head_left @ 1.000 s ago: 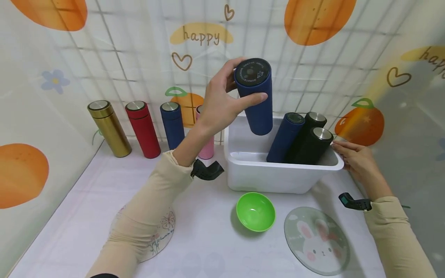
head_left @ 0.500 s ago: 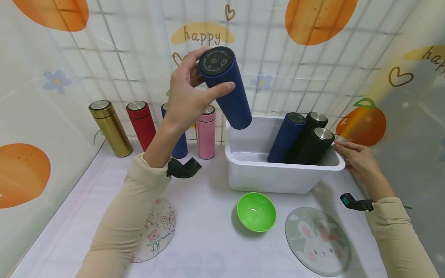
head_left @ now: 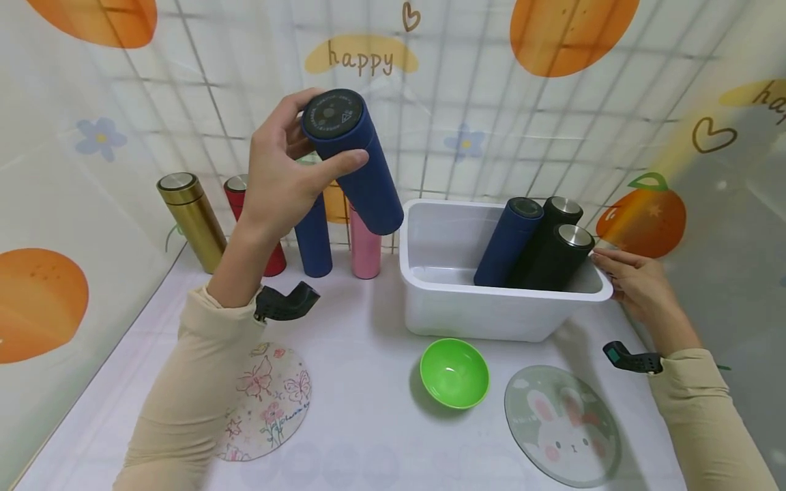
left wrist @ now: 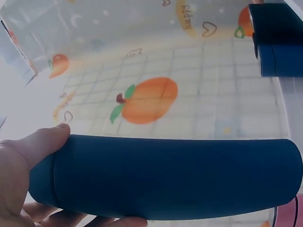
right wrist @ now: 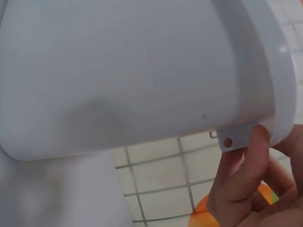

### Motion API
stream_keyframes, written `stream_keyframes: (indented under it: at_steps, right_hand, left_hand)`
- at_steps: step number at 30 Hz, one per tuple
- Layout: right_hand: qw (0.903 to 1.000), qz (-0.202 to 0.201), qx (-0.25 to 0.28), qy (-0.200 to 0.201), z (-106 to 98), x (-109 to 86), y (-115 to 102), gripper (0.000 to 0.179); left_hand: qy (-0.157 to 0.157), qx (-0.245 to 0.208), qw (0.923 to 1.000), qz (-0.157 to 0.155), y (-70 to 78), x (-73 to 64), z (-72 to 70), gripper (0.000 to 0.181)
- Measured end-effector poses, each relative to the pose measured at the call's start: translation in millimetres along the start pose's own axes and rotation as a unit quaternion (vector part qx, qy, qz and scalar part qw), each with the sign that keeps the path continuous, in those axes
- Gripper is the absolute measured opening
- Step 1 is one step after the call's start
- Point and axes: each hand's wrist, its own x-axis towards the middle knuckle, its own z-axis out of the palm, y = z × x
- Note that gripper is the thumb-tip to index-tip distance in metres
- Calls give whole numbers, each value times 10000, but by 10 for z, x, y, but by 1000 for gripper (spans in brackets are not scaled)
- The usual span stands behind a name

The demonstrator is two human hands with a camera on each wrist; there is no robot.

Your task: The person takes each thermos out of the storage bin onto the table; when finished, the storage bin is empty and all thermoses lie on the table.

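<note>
My left hand holds a blue thermos flask up in the air, fingers and thumb around its upper end. The flask leans, its black printed round end toward me and its other end overlapping the pink flask in the head view. In the left wrist view the blue flask lies across the picture, a seam close to the thumb. At the right end of a white plastic bin, my right hand pinches the rim. The right wrist view shows thumb and fingers at the bin's corner tab.
Inside the bin, a blue flask and two black flasks lean right. Gold, red and blue flasks stand along the back. In front lie a green bowl, a bunny mat and a butterfly mat.
My left hand has carried the blue flask leftward from above the bin to over the standing flasks, tilting it further. The right hand stays at the bin's rim.
</note>
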Motion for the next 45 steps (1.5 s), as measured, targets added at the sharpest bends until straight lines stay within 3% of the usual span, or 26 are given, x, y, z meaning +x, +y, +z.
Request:
stream_keyframes:
  at_steps: [9,18,27,36,45]
  right_hand:
    - [10000,-32,38,-64,-16,13,11,7]
    - [9999,-58,107,-56,-21,15,17,8]
    - [9999,-88,46,-44,-15,9,18,9]
    - [10000,-69,23,-57,-9,13,20,8]
    - [9999,-46,102,-105,-16,11,20,7]
  left_hand:
    - [-141,585,9976,-337,-38,-100,-173,63]
    - [-701,765,9913,-813,-195,-207,-249,62]
    - [-969,902,9863,-980,-490,-292,-212,62]
    - [-1165,650,9830,-1257,-762,-374,-133,65]
    - [-1164,1085,9764,-1463,-949,-431,-49,68]
